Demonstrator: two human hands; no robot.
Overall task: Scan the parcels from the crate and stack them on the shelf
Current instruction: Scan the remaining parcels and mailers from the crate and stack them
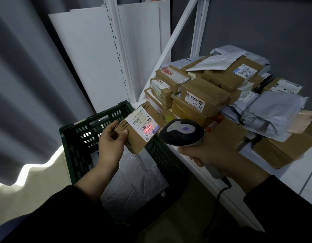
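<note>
Left of and above the left hand (110, 146) and its grip, a grey curtain (29, 85) is hung in deep vertical folds. At its foot, below-left of the grip, a pale strip of floor (37, 176) is brightly lit, while everything else is left dim. Behind and above the grip, flat white boards (85, 58) are leaned upright, crossed by a white slotted upright (116, 41) and a slanted white brace (176, 32) of the shelf (295, 176); up-right of the grip, a plain grey wall (256, 23) is seen behind a second slotted post (200, 23).
</note>
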